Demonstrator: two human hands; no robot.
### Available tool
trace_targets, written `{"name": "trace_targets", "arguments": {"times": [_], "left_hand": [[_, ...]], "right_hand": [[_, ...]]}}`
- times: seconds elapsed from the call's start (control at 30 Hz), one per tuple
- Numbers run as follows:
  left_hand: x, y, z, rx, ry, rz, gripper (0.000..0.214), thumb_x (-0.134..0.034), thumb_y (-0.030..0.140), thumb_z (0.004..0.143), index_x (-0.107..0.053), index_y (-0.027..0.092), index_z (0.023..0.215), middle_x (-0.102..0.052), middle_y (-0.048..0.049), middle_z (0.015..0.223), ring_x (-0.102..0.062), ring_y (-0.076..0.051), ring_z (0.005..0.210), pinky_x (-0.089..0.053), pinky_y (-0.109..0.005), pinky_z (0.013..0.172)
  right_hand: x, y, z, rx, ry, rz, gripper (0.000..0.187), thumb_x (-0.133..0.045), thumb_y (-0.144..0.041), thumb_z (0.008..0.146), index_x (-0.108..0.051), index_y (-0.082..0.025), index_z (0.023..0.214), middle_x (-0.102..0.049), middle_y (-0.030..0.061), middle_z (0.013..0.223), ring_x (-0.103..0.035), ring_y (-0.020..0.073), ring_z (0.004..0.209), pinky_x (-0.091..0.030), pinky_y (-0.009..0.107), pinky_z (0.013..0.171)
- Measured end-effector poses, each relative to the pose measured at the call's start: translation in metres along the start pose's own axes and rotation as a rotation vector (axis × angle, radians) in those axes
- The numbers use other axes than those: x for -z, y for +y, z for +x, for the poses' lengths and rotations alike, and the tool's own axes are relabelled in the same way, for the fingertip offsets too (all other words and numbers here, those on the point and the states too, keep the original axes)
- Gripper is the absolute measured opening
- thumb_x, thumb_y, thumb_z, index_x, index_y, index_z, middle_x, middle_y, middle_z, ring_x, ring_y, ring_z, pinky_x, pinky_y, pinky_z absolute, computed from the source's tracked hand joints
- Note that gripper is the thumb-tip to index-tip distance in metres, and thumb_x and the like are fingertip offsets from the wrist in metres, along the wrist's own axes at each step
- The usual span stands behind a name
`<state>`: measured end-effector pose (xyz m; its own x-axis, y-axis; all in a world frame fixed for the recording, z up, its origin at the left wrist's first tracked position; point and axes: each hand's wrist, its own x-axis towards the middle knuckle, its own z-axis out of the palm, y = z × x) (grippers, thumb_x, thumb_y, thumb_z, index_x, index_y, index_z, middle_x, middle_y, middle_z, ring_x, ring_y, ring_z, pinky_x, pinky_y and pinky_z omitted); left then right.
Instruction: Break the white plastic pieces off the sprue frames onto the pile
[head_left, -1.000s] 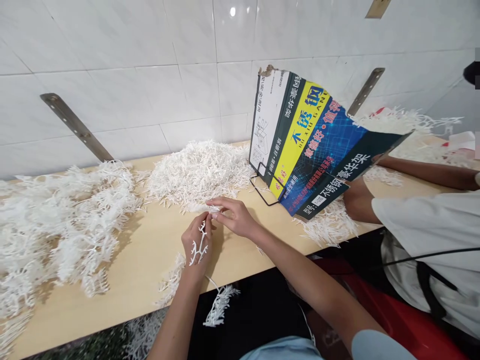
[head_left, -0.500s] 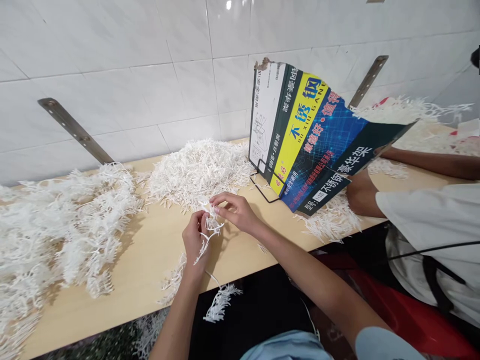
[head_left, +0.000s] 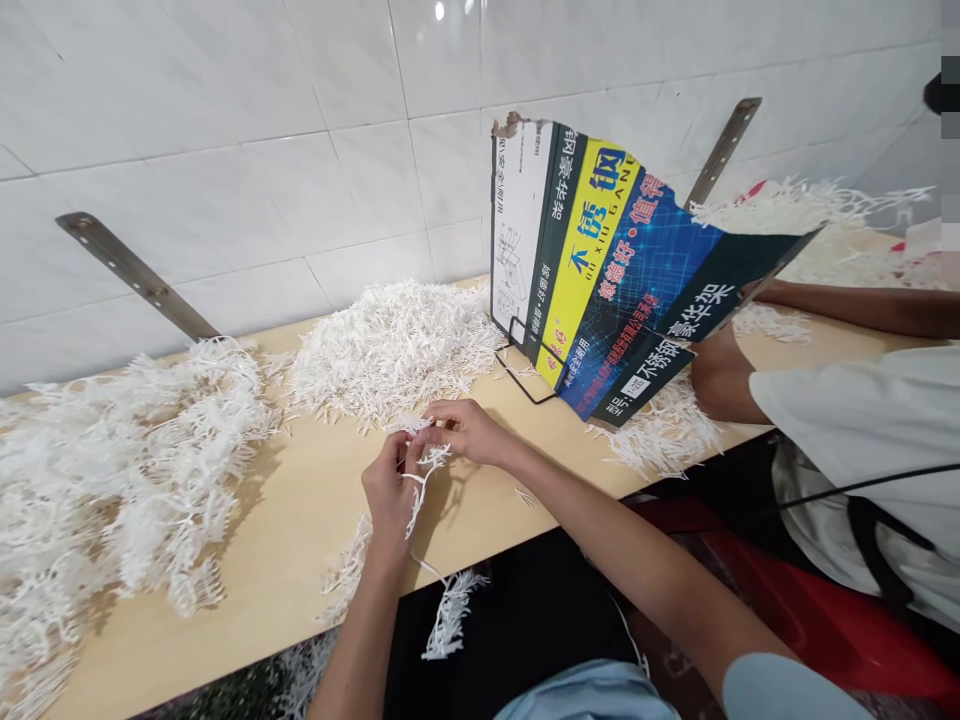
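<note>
Hanging between left hand (head_left: 387,484) and right hand (head_left: 475,433), white sprig (head_left: 421,486), pinched by both.

1. The camera sits on my head, looking forward and down.
2. It is near: my left hand (head_left: 390,485) and right hand (head_left: 472,432) show just below centre, around seven and six o'clock.
3. It faces the tiled wall (head_left: 225,90), towards twelve, across the tabletop (head_left: 292,540), which slants from eight up to three.

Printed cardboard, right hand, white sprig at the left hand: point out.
Printed cardboard (head_left: 637,272), head view, blue section.
Right hand (head_left: 468,432), head view, middle of hand.
White sprig (head_left: 420,488), head view, stem.
</note>
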<state>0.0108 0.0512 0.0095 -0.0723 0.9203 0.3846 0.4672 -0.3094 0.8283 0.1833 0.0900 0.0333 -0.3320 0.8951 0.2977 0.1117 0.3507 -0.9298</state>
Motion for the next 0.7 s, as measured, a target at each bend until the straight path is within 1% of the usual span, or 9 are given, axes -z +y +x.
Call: {"name": "trace_targets", "arguments": {"times": [0.07, 0.13, 0.23, 0.37, 0.5, 0.57, 0.6, 0.63, 0.7], "left_hand": [[0.001, 0.0, 0.001, 0.024, 0.021, 0.025, 0.024, -0.058, 0.043, 0.098, -0.061, 0.021, 0.088, -0.058, 0.0046, 0.063, -0.049, -0.011, 0.053, -0.037, -0.022, 0.056], [0.001, 0.001, 0.002, 0.066, 0.027, 0.01, 0.022, -0.055, 0.041, 0.099, -0.059, 0.022, 0.09, -0.064, 0.0025, 0.068, -0.055, -0.013, 0.055, -0.04, -0.022, 0.057], [0.0, 0.001, 0.002, 0.064, -0.018, 0.018, 0.019, -0.053, 0.038, 0.1, -0.056, 0.023, 0.089, -0.066, 0.0015, 0.069, -0.059, -0.014, 0.055, -0.04, -0.023, 0.057], [0.0, 0.001, -0.002, -0.1, 0.004, 0.153, 0.01, -0.053, 0.025, 0.091, -0.051, 0.023, 0.082, -0.057, 0.0038, 0.057, -0.05, -0.014, 0.047, -0.033, -0.023, 0.052], [0.003, 0.001, -0.009, -0.162, 0.121, 0.188, 0.005, -0.051, 0.02, 0.086, -0.053, 0.023, 0.082, -0.049, 0.0056, 0.051, -0.044, -0.014, 0.044, -0.032, -0.024, 0.052], [0.003, 0.001, -0.01, -0.144, 0.147, 0.178, 0.006, -0.05, 0.021, 0.087, -0.053, 0.023, 0.082, -0.051, 0.005, 0.052, -0.045, -0.014, 0.043, -0.033, -0.024, 0.052], [0.003, 0.002, -0.009, -0.14, 0.142, 0.173, 0.007, -0.05, 0.022, 0.088, -0.052, 0.024, 0.081, -0.053, 0.0043, 0.052, -0.047, -0.014, 0.043, -0.033, -0.024, 0.052], [0.003, 0.003, -0.008, -0.143, 0.123, 0.169, 0.007, -0.05, 0.021, 0.087, -0.051, 0.024, 0.081, -0.056, 0.0034, 0.054, -0.049, -0.015, 0.044, -0.034, -0.024, 0.052], [0.002, 0.004, -0.005, -0.145, 0.073, 0.146, 0.006, -0.049, 0.021, 0.086, -0.051, 0.024, 0.081, -0.061, 0.0015, 0.058, -0.054, -0.016, 0.047, -0.037, -0.024, 0.053]], "right_hand": [[-0.001, 0.002, 0.0, -0.033, 0.012, 0.017, 0.036, -0.075, -0.05, 0.088, -0.076, -0.015, 0.08, -0.069, 0.0026, 0.08, -0.06, 0.0163, 0.077, -0.042, 0.026, 0.068], [-0.001, 0.004, 0.0, -0.072, 0.007, 0.046, 0.032, -0.077, -0.047, 0.086, -0.078, -0.015, 0.087, -0.072, 0.0032, 0.082, -0.061, 0.0164, 0.076, -0.044, 0.026, 0.069], [-0.002, 0.01, 0.0, -0.095, 0.062, 0.095, 0.028, -0.076, -0.043, 0.085, -0.08, -0.015, 0.088, -0.072, 0.0029, 0.078, -0.062, 0.016, 0.072, -0.046, 0.026, 0.068], [-0.007, 0.023, 0.005, -0.161, 0.342, 0.285, 0.029, -0.078, -0.043, 0.081, -0.073, -0.016, 0.071, -0.061, -0.0004, 0.06, -0.051, 0.0113, 0.052, -0.039, 0.024, 0.052], [-0.003, 0.036, 0.016, -0.211, 0.629, 0.469, 0.032, -0.073, -0.048, 0.082, -0.064, -0.019, 0.074, -0.056, -0.002, 0.061, -0.042, 0.0082, 0.048, -0.034, 0.022, 0.046], [0.001, 0.039, 0.02, -0.2, 0.67, 0.484, 0.031, -0.07, -0.05, 0.084, -0.064, -0.02, 0.081, -0.058, -0.0013, 0.068, -0.043, 0.0084, 0.05, -0.037, 0.022, 0.048], [0.003, 0.039, 0.021, -0.195, 0.67, 0.482, 0.029, -0.071, -0.048, 0.082, -0.065, -0.02, 0.087, -0.063, 0.0006, 0.075, -0.047, 0.0095, 0.055, -0.04, 0.023, 0.05], [0.003, 0.037, 0.021, -0.189, 0.662, 0.463, 0.03, -0.073, -0.046, 0.08, -0.067, -0.02, 0.094, -0.068, 0.0034, 0.086, -0.054, 0.0117, 0.062, -0.043, 0.024, 0.053], [0.003, 0.031, 0.017, -0.147, 0.595, 0.364, 0.038, -0.075, -0.043, 0.081, -0.07, -0.023, 0.112, -0.071, 0.0086, 0.117, -0.065, 0.0192, 0.089, -0.051, 0.028, 0.066]]}}
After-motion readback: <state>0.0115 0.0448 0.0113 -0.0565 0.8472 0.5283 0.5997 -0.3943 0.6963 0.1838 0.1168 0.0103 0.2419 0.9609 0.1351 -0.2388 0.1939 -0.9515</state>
